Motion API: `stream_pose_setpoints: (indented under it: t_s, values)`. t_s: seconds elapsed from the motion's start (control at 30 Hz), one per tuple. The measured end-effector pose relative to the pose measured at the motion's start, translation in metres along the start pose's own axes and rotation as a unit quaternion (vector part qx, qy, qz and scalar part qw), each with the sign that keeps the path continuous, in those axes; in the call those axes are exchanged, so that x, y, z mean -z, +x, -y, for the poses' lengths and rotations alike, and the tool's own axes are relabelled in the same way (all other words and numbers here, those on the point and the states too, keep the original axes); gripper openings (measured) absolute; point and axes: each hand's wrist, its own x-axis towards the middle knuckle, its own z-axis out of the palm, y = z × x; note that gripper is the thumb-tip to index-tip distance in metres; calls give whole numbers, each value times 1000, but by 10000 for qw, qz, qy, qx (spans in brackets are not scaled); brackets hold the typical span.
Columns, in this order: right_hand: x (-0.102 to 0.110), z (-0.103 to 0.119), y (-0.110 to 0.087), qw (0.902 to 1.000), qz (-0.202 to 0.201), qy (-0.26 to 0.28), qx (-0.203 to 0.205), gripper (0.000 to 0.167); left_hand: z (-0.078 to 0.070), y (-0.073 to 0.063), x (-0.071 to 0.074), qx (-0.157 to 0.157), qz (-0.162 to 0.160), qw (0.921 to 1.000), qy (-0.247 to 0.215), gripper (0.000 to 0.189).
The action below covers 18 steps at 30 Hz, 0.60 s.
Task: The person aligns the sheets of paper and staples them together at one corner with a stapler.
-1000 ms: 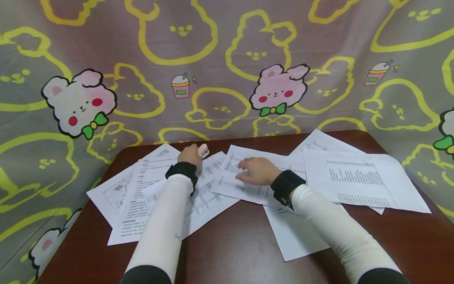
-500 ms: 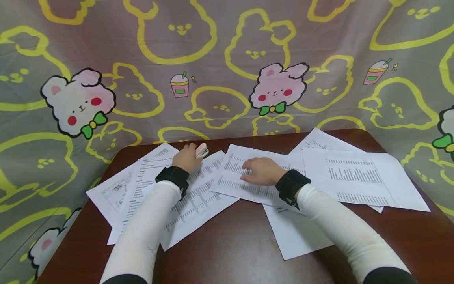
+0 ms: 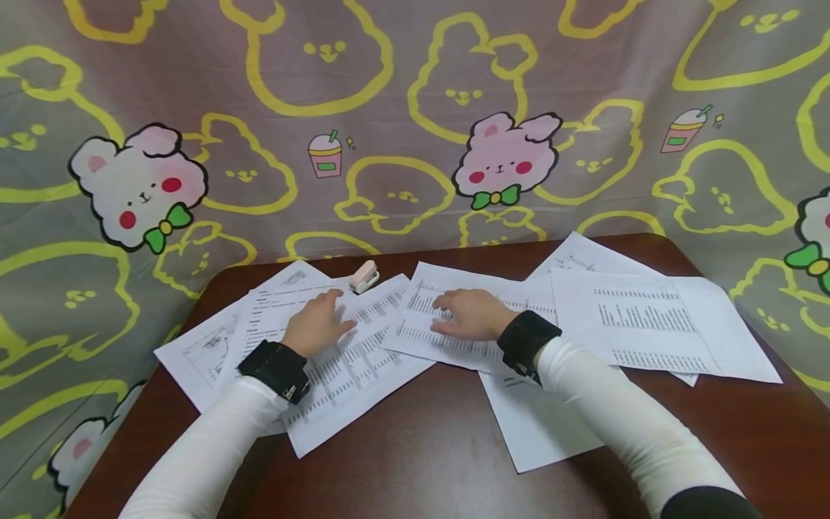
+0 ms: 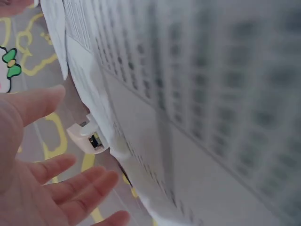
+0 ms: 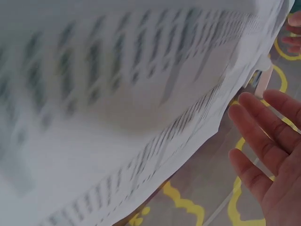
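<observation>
Left hand [image 3: 318, 324] loose near the stapler [image 3: 365, 277], right hand [image 3: 475, 315] loose over the middle sheet [image 3: 415, 340]

The stapler lies at the far margin of the left sheets [image 3: 363, 367], near the tabletop's back edge and just beyond the left hand's fingertips. That hand is over those sheets, fingers spread and slightly bent; the right hand's fingers are relaxed and parted. Whether either touches paper, I cannot tell. Dark wood shows between the near paper edges and the person, the widest stretch of tabletop [image 3: 402, 447]; a thin strip runs behind the stapler. The left sheets and the right sheets [image 3: 655, 317] reach about to the side edges, and the near sheet [image 3: 538, 429] juts out below the right forearm.

The wood has a soft sheen and rounded far corners. The paper is thin, white and printed, fanned in overlapping layers; one sheet at right bends near its outer corner. The stapler is short, blocky and pale pink. Behind hangs patterned cloth [image 3: 395, 79].
</observation>
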Motion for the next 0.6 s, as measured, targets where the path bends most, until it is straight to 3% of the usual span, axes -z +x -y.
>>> stream_pose_setpoints:
  t_s: [0.2,0.33,0.6]
  values:
    - [-3,16,6,9998,-100,145,51,53,16,-27,7,84,101,9999,-33,70]
    - [-6,28,13,9997,-76,243,48,53,31,-44,12,440,97,9990,-52,73]
    - [-8,49,26,9999,-27,164,5,53,81,-68,26,936,-76,9955,-87,78]
